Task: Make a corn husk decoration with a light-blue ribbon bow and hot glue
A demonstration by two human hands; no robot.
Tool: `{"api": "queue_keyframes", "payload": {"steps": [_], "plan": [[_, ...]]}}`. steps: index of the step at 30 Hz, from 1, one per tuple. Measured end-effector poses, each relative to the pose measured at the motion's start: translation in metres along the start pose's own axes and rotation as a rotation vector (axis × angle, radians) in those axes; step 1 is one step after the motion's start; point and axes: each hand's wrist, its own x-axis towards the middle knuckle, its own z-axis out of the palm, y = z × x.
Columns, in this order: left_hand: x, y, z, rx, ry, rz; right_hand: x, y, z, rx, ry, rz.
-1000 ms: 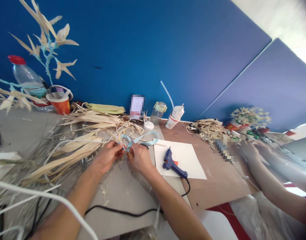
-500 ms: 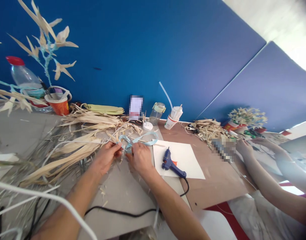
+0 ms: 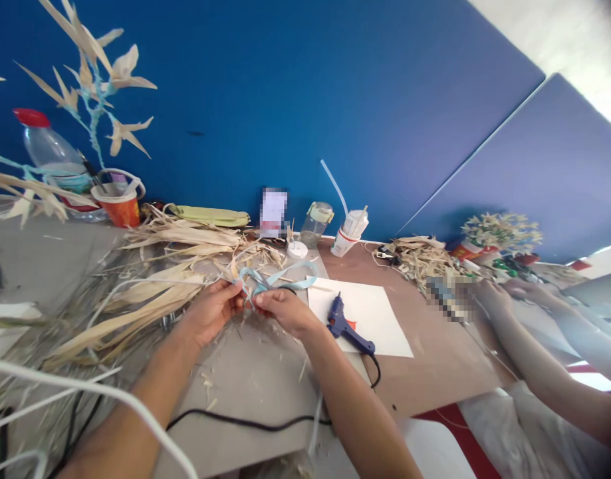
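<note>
My left hand (image 3: 213, 309) and my right hand (image 3: 285, 309) meet over the grey table (image 3: 255, 386), fingertips pinched together on a light blue ribbon (image 3: 278, 276). The ribbon loops up and to the right from between my fingers. Thin dried husk strips poke out beside the pinch. A pile of dried corn husks (image 3: 150, 293) lies just left of my left hand. A blue glue gun (image 3: 348, 326) rests on a white sheet (image 3: 365, 313) right of my right hand.
Another person's arms (image 3: 524, 359) work at the right near a second husk pile (image 3: 417, 256). Along the blue wall stand a plastic bottle (image 3: 50, 156), an orange cup (image 3: 120, 203), a glass jar (image 3: 316, 223) and a cup with glue sticks (image 3: 350, 233). A black cord (image 3: 245, 420) crosses the near table.
My right hand has turned and lifted slightly, still pinching the ribbon against my left hand. The other person's hands shifted a little at the right.
</note>
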Motion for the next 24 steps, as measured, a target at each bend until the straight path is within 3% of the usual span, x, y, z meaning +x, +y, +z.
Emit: {"api": "queue_keyframes", "payload": {"steps": [5,11,15,19,24], "plan": [[0.0,-0.003,0.002,0.051,0.004,0.04,0.001,0.002,0.003,-0.019,-0.019,0.014],[0.0,-0.006,0.003,0.104,0.001,0.097,-0.004,-0.005,0.001,-0.37,-0.019,-0.001],[0.001,-0.007,0.003,0.142,0.029,0.118,-0.008,-0.013,0.006,-0.681,0.112,-0.085],[0.003,-0.009,0.002,0.167,0.112,0.074,-0.011,-0.013,0.014,-1.088,0.295,-0.29],[0.001,-0.009,0.004,0.08,0.093,-0.01,-0.011,-0.007,0.019,-1.354,0.356,-0.388]]}}
